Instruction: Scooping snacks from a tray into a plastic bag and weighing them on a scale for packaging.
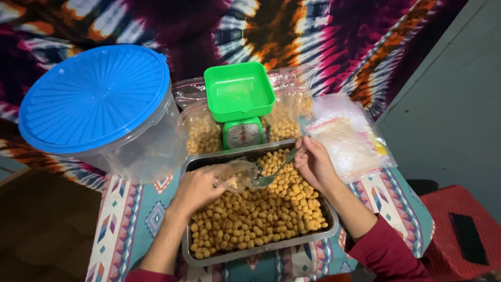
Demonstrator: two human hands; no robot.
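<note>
A small clear plastic bag [236, 176], its mouth held open, sits in the grip of the left hand [197, 189], whose fingers are curled closed around the bag's rim, just above a heap of golden fried snack balls [255, 214]. Immediately right of that grip, the bowl of a metal spoon [271, 173] meets the bag's mouth; its handle runs up and to the right into the right hand [314, 162], whose fingers are pinched shut on the handle's end. Both hands hover over a rectangular steel tray [209, 257] that holds the snack balls in a loose layer; the tray's upper-left corner, beyond the left grip, shows bare metal. The tray rests on a tabletop [130, 219] covered with a patterned cloth in teal, white and orange.

Directly beyond the two grips stands a small green kitchen scale [242, 133] with a round dial and a square green pan [238, 91] on top. Filled clear bags of the same snack [202, 134] lie on either side of the scale. Beyond the right grip and further right lies a stack of empty clear plastic bags [347, 141]. Far left of the left grip stands a large clear round tub with a ribbed blue lid [96, 96]. A tie-dyed cloth [323, 36] in purple, orange and white hangs behind everything. Red sleeves [383, 250] cover the person's forearms near the bottom edge, and a red plastic stool [462, 230] stands at lower right, well apart from the right grip.
</note>
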